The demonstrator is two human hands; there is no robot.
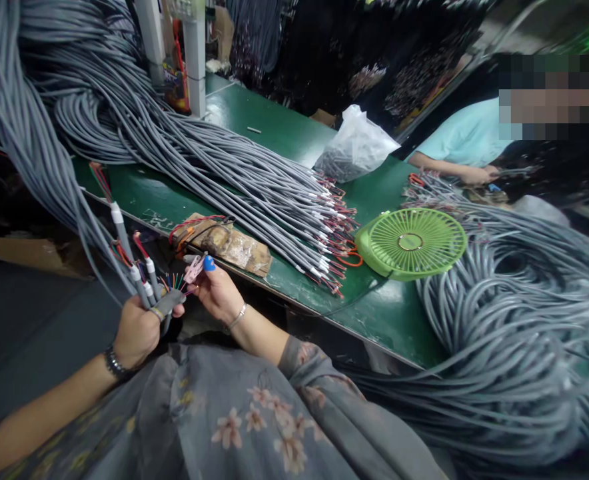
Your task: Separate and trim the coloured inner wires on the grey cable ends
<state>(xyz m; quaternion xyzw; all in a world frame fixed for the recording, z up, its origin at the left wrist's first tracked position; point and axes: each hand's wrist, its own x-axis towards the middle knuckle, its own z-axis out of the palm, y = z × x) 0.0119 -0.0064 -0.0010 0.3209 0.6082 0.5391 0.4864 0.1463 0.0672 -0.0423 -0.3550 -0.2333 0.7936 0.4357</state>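
Observation:
My left hand (138, 330) is closed around several grey cables (122, 233), whose ends carry white bands and bare red, black and green wires. At my left thumb, one cable end fans out into thin coloured wires (174, 281). Just right of it, my right hand (220, 293) pinches a small pale pink piece (193, 269); its exact kind I cannot make out. A blue covering (208, 263) sits on a fingertip of that hand. Both hands are in front of the table edge, close together.
A long bundle of grey cables (224, 180) lies across the green table (274, 140). Near the edge is a worn wooden block (234, 247) with wires. A green fan (410, 241), a plastic bag (357, 143) and coiled cables (514, 333) stand rightward. Another person's hand (477, 175) touches cables.

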